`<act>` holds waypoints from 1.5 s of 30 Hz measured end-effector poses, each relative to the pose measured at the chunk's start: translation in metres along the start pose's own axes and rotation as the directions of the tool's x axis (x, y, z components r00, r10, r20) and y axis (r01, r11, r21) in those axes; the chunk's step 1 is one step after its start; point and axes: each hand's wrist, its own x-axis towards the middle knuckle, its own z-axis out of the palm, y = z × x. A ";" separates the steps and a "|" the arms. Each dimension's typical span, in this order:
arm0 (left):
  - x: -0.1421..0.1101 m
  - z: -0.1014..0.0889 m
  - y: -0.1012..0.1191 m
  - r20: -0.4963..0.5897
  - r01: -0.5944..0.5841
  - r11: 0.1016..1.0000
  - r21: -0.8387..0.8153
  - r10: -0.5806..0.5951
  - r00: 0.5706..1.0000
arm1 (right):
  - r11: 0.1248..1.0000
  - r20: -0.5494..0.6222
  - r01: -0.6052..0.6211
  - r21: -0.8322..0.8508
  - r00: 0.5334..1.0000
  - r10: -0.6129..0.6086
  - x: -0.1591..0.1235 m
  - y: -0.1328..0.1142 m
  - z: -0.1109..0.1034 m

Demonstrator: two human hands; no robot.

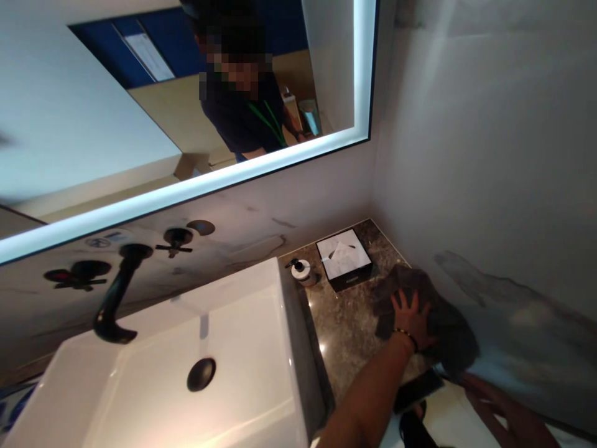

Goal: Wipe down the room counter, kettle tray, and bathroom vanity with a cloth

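Note:
My left hand (413, 320), with a beaded bracelet at the wrist, lies palm down with fingers spread. It presses on a dark grey cloth (451, 339) bunched over the right end of the brown stone counter (347, 330). Part of the cloth rides up against the side wall. My right hand (501, 407) is low at the right, beyond the counter's front corner and in shadow. Its fingers seem closed near a thin, pale thing at the cloth's lower edge, too dim to make out. A black-and-white tissue box (346, 258) stands behind my left hand.
Left of the tissue box stands a white soap dispenser (302, 270) with a black pump. A white basin (242, 348) fills the left, under a black wall spout (114, 305) and two cross handles. Above hangs a lit mirror (280, 149). A marble wall (494, 186) bounds the right.

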 end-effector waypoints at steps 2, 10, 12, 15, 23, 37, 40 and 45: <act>0.010 0.002 0.011 0.073 -0.053 0.997 0.055 0.048 0.996 | 0.970 -0.012 0.193 -0.150 0.980 -0.197 0.020 -0.028 -0.004; -0.165 0.038 -0.002 0.098 0.194 0.973 -0.122 -0.182 0.978 | 0.430 0.217 0.756 -0.494 0.586 -0.781 0.123 -0.153 0.022; -0.212 0.047 -0.010 0.065 0.450 0.888 -0.095 -0.445 0.893 | 0.381 0.248 0.754 -0.536 0.572 -0.782 0.141 -0.179 0.032; -0.245 0.047 -0.019 -0.087 0.693 0.708 -0.135 -0.706 0.703 | 0.321 0.287 0.720 -0.615 0.583 -0.760 0.162 -0.206 0.044; -0.162 -0.068 -0.052 -0.637 0.527 0.742 -0.414 -0.650 0.414 | 0.193 0.373 0.613 -0.766 0.669 -0.643 0.184 -0.227 0.052; -0.056 -0.051 -0.036 -0.067 0.327 0.910 -0.257 -0.354 0.933 | 0.198 0.389 0.544 -0.816 0.768 -0.509 0.186 -0.237 0.064; -0.095 -0.054 -0.033 -0.032 0.364 0.843 -0.395 -0.409 0.912 | 0.240 0.366 0.548 -0.801 0.766 -0.529 0.195 -0.231 0.063; -0.163 -0.069 -0.059 -0.117 0.337 0.396 -0.854 -0.777 0.618 | 0.345 0.374 0.604 -0.719 0.754 -0.541 0.211 -0.223 0.057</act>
